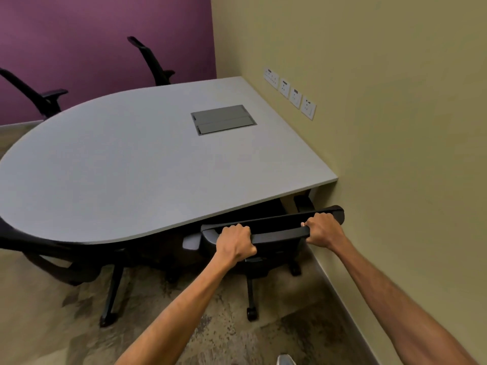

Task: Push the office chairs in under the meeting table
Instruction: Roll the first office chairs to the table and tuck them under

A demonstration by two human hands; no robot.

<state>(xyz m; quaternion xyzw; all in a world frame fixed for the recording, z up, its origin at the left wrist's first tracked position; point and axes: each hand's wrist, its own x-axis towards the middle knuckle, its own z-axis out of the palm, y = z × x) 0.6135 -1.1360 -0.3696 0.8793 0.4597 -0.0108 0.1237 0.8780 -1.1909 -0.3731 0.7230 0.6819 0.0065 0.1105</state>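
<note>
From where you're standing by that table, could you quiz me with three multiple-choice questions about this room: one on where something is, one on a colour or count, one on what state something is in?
1. Where is the grey hatch in the table?
A. Near the rounded end
B. Toward the end that meets the beige wall
C. On the floor

2. What colour is the far wall behind the two far chairs?
A. Purple
B. White
C. Blue

3. What are the hands doing with the near chair?
A. Hanging free of it
B. Only one touches it
C. Both grip the top of its backrest

Answers:
1. B, the hatch sits on the side close to the wall sockets.
2. A, that wall is plainly purple.
3. C, the left hand and right hand each wrap the backrest's top edge.
</note>
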